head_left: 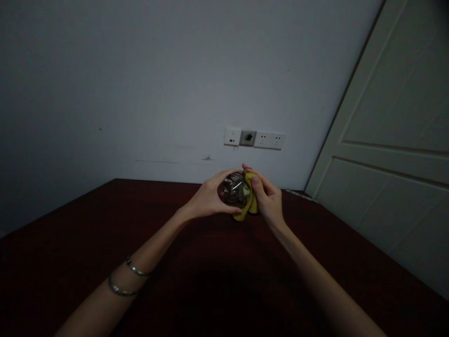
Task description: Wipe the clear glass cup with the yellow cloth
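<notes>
Above the far part of a dark red table (105,224), my left hand (206,199) wraps its fingers round a clear glass (234,190) turned on its side, its mouth facing me. My right hand (268,199) is closed on a yellow cloth (249,202) and presses it against the right side of the glass. Part of the cloth hangs below the glass. Two thin metal bangles (128,278) sit on my left forearm.
A pale wall stands behind the table, with a row of white sockets and a switch (254,138) just above my hands. A white panelled door (393,154) fills the right side. The room is dim.
</notes>
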Action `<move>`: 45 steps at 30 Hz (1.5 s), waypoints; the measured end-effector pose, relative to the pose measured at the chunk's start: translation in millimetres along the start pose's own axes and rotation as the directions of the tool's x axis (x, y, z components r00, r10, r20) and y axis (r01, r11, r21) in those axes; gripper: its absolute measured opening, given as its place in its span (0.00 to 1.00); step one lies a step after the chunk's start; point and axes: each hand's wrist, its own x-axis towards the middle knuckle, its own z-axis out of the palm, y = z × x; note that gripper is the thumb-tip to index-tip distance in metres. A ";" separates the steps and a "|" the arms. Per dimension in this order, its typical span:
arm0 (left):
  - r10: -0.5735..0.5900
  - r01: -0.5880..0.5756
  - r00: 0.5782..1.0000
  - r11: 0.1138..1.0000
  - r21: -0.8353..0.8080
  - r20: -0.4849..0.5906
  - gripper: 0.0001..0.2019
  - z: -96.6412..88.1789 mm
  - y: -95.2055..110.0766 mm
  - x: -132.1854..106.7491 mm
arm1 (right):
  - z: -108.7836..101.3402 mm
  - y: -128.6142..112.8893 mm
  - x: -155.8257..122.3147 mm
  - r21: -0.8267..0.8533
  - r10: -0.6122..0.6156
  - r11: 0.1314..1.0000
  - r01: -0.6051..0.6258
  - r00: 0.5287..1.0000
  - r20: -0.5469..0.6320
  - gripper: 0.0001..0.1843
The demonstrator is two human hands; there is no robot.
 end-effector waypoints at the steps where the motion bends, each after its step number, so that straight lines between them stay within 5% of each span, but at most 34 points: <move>1: -0.010 0.010 1.000 1.000 -0.015 -0.012 0.43 0.8 -0.9 -0.2 | -0.4 -1.7 -0.7 -0.023 -0.055 0.998 0.056 0.998 0.029 0.11; 6: -0.054 0.051 0.997 0.997 -0.065 -0.056 0.41 2.9 -4.0 -0.3 | 0.2 -11.9 -4.9 -0.129 -0.258 0.952 0.279 0.953 0.156 0.09; 14: 0.004 -0.004 1.000 1.000 0.001 -0.030 0.40 6.5 -4.2 -1.4 | 0.3 -0.9 2.1 -0.051 0.007 0.999 -0.007 1.000 -0.004 0.10; 20: 0.042 -0.040 0.999 0.997 0.074 -0.029 0.40 10.6 -10.0 -1.8 | -1.7 -10.4 0.9 -0.281 -0.284 0.897 0.342 0.932 0.226 0.10; 26: 0.073 -0.072 0.997 0.992 0.104 -0.009 0.38 11.5 -9.7 -2.0 | 0.4 -9.1 2.5 -0.310 -0.195 0.925 0.218 0.975 0.105 0.09; 32: -0.051 0.053 0.997 0.998 0.027 -0.057 0.42 15.3 -12.7 -2.1 | -0.6 -10.3 -0.1 -0.287 -0.316 0.878 0.383 0.915 0.252 0.10; 39: -0.126 0.123 0.992 0.987 -0.106 -0.013 0.40 16.9 -5.0 -4.6 | -0.7 -4.4 4.1 -0.115 -0.077 0.990 0.081 0.996 0.041 0.08; 45: -0.185 0.181 0.983 0.965 -0.191 -0.007 0.34 14.8 -3.9 -4.0 | 2.0 -19.5 -5.1 -0.225 -0.309 0.903 0.365 0.917 0.251 0.10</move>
